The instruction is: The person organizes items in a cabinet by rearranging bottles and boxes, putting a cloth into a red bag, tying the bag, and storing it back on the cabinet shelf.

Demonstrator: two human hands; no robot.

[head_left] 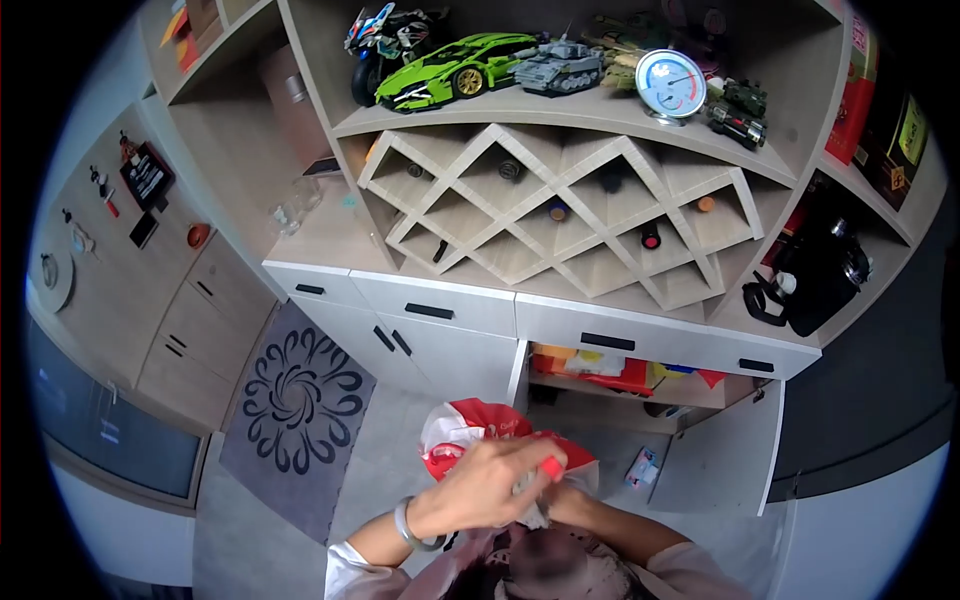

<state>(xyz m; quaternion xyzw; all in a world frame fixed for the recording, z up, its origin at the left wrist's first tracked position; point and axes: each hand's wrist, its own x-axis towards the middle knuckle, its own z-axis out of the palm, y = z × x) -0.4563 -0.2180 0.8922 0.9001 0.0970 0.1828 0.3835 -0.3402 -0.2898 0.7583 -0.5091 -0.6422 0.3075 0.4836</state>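
Note:
My left hand [492,484], with a bangle on its wrist, is closed near the middle of my body. A small red piece [551,467] shows at its fingertips, and a pale, partly see-through thing [533,510] is just below. What exactly the fingers hold is hard to make out. Close against it on the right is my right hand [567,503], its fingers mostly hidden behind the left hand. A red and white plastic bag [492,417] bulges out directly beyond both hands.
An open cabinet door [725,440] stands at the right, with colourful packages [600,368] on the shelf inside. A small packet [643,467] lies beside the door. Above are drawers, a lattice wine rack [560,205] and a shelf of models. A patterned mat [300,400] lies left.

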